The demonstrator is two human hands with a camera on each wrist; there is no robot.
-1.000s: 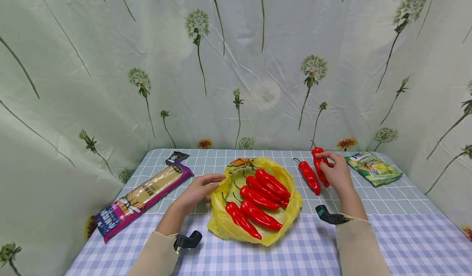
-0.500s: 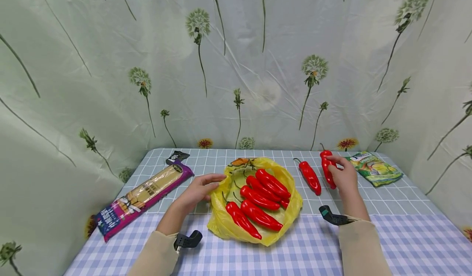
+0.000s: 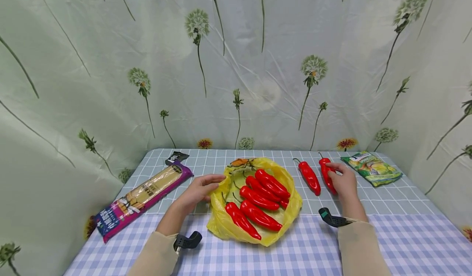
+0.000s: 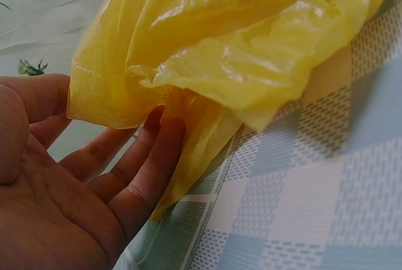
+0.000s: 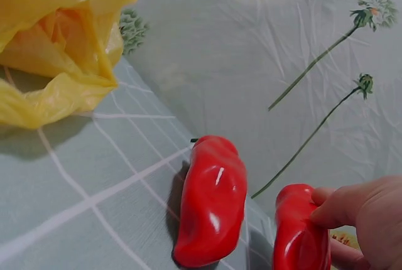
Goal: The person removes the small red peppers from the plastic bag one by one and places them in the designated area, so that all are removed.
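Right of the yellow bag (image 3: pixel 220 227), the farther red pepper (image 3: pixel 326 174) is pinched by the right hand (image 3: pixel 344 181), which partly covers it; the right-wrist view crops its lower end. The left hand (image 3: pixel 196 192), fingers loosely parted, touches the bag's left side, some fingertips hidden.

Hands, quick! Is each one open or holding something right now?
Left hand: open, touching the yellow bag.
Right hand: closed, holding a red pepper.

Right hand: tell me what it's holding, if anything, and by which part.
The right hand pinches a red pepper by its sides, nearer the stem end.
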